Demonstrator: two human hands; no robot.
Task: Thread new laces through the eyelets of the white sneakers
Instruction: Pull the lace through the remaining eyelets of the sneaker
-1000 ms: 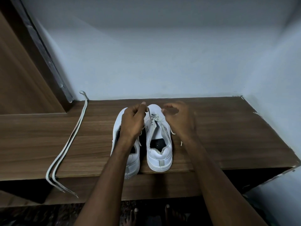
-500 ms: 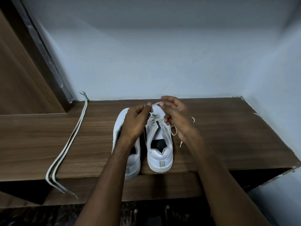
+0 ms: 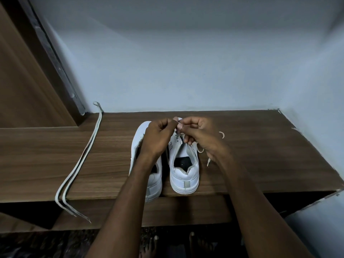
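Two white sneakers stand side by side on a wooden shelf (image 3: 260,146), heels toward me. The right sneaker (image 3: 184,175) has a lace partly threaded near its toe. My left hand (image 3: 158,136) hovers over the left sneaker (image 3: 137,138) and pinches the lace with curled fingers. My right hand (image 3: 199,133) meets it above the right sneaker's toe and pinches the same lace. Loose ends of that lace (image 3: 208,161) trail onto the shelf to the right of the shoe. A second lace (image 3: 80,161) lies folded at the left, with its ends hanging over the shelf's front edge.
A pale wall backs the shelf and closes its right side. A wooden panel with a dark metal strip (image 3: 55,58) rises at the left. Below the shelf's front edge is a lower wooden board (image 3: 167,211), and my bare feet (image 3: 149,246) show on the floor.
My hands have come together over the right sneaker's toe, the right one moving left and up with the lace. The loose lace ends now lie further right on the shelf.
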